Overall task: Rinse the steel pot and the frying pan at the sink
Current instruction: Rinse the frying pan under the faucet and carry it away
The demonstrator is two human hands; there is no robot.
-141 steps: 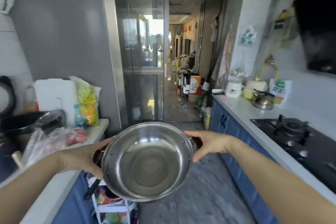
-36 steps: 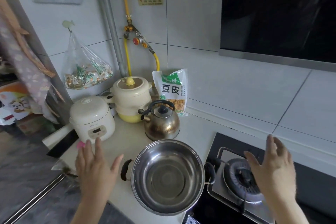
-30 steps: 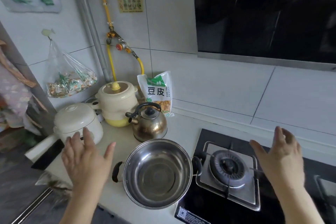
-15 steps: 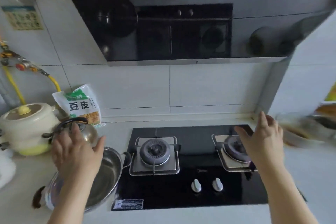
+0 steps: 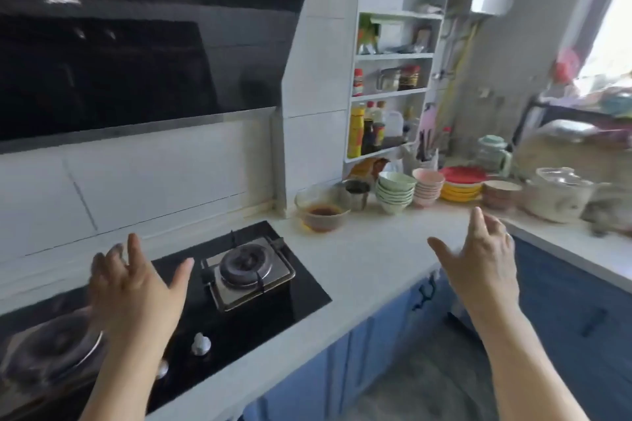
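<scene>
Neither the steel pot nor a frying pan is in view. My left hand [image 5: 136,287] hovers over the black gas stove [image 5: 273,311], fingers spread and holding nothing, between the blurred left burner [image 5: 51,349] and the right burner [image 5: 251,267]. My right hand [image 5: 478,260] is raised over the white counter's [image 5: 369,249] front edge, fingers straight and empty. No sink can be made out in the blurred right side.
A glass bowl of dark liquid [image 5: 321,212] sits by the stove's far right corner. Stacked green bowls [image 5: 395,191], pink bowls [image 5: 427,186], red and yellow plates [image 5: 461,184] and a white lidded pot [image 5: 557,195] line the back. A condiment shelf [image 5: 390,61] hangs above; blue cabinets [image 5: 564,301] stand below.
The pot was set down left of the stove and released. The view has since swung right, the pot has left the frame, and both empty hands moved right with it.
</scene>
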